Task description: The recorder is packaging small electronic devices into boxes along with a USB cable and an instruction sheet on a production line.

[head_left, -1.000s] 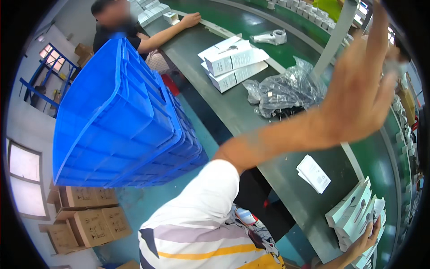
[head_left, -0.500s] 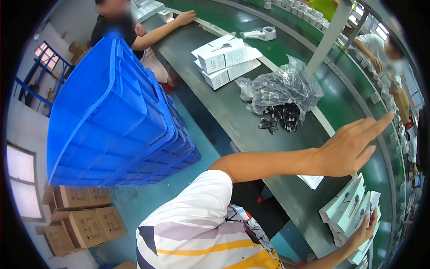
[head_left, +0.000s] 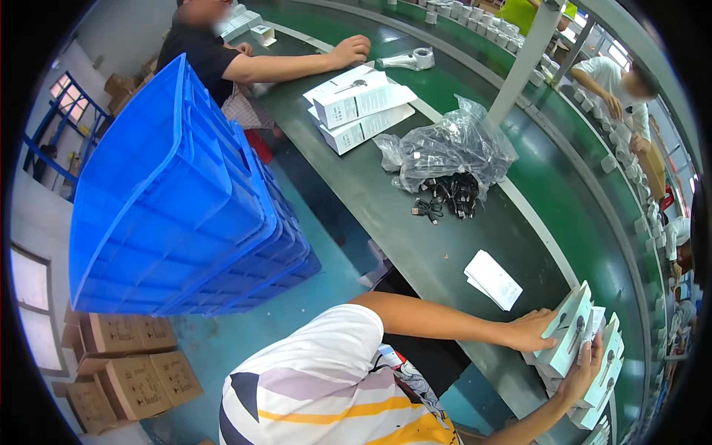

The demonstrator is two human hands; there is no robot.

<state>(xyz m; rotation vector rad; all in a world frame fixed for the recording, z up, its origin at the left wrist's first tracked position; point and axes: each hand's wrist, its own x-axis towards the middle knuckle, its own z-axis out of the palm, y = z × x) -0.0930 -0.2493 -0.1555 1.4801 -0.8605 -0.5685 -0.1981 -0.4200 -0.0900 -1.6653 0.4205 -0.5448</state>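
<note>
I'm seeing white product cartons (head_left: pixel 571 325) bearing dark printed pictures, and white leaflets (head_left: pixel 495 280) carrying fine grey print. USB cables (head_left: pixel 456 196) are showing black against the dark grey-green desk (head_left: pixel 437 245), while the plastic bag (head_left: pixel 460 141) is looking clear with a greyish shine. The conveyor belt (head_left: pixel 565 200) is reading deep green on my feed, the crates (head_left: pixel 148 208) solid blue, the floor (head_left: pixel 297 293) teal. The nearest shirt (head_left: pixel 311 371) is displaying mauve and yellow stripes on white.
</note>
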